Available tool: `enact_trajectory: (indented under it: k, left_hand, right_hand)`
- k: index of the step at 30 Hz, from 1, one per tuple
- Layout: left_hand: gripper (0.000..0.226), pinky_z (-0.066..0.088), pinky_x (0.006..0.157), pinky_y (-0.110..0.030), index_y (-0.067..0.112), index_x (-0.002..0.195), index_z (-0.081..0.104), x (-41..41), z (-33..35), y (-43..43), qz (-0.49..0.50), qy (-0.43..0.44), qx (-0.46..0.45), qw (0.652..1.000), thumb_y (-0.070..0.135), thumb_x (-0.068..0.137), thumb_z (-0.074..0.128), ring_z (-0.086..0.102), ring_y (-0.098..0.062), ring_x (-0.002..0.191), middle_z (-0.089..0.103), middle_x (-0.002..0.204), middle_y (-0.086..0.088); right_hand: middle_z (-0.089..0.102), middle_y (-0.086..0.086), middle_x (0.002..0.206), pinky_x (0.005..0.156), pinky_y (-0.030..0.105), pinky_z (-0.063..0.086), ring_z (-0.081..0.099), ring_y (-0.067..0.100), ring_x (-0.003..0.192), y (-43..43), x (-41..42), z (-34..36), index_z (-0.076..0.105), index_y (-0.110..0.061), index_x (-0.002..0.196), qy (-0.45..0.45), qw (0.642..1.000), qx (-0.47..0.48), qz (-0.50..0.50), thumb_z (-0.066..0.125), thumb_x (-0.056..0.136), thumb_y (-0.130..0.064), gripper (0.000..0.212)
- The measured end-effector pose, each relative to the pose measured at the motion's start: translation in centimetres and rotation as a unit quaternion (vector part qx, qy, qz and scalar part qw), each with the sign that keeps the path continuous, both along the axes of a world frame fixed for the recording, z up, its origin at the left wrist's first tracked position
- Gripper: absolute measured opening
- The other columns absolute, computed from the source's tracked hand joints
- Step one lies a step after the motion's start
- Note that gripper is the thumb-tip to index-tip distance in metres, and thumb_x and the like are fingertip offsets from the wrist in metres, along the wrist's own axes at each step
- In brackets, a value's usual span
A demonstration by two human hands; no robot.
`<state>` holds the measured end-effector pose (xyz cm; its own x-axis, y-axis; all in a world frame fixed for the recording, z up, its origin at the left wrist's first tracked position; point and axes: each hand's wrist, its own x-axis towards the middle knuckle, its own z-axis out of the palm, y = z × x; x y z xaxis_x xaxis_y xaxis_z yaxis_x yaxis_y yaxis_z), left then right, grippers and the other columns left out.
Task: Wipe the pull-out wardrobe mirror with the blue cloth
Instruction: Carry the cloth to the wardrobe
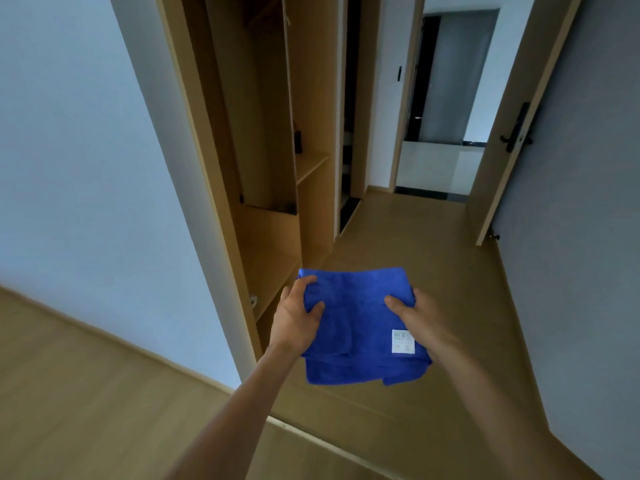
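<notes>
A folded blue cloth with a white label on its right part is held in front of me above the floor. My left hand grips its left edge, thumb and fingers curled over the fabric. My right hand grips the right edge, thumb on top. Beyond the cloth to the left stands an open wooden wardrobe. A tall panel with a dark lower edge stands inside it; I cannot tell whether this is the mirror.
A white wall fills the left side. Wooden floor runs ahead to an open doorway. An open door with a dark handle stands at the right, beside a grey wall.
</notes>
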<state>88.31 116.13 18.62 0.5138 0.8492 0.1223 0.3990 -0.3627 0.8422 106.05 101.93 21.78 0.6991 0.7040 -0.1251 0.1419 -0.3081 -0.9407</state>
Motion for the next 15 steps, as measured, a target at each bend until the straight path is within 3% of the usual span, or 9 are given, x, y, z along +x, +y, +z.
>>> enact_trajectory:
  k: [12,15]
  left_hand:
    - [0.045,0.039,0.069,-0.011,0.033,0.143,0.043,11.7,-0.9,15.2,-0.032,-0.004,0.009,0.999,0.028,0.101,0.060,0.048,-0.011,0.105,0.046,0.139,-0.004]
    - [0.045,0.039,0.073,-0.014,0.032,0.143,0.045,13.8,-0.8,18.9,-0.042,-0.006,0.019,0.999,0.027,0.101,0.061,0.048,-0.011,0.106,0.048,0.138,-0.005]
  right_hand:
    - [0.071,-0.004,0.092,0.060,0.027,0.047,0.068,0.014,0.078,14.3,11.4,-1.6,0.062,-0.023,0.103,-0.027,0.999,-0.011,-0.041,0.066,0.092,-0.033,0.016]
    - [0.072,-0.003,0.095,0.069,0.033,0.054,0.070,0.016,0.082,17.9,13.5,-1.7,0.062,-0.023,0.108,-0.022,0.999,-0.006,-0.043,0.065,0.093,-0.034,0.019]
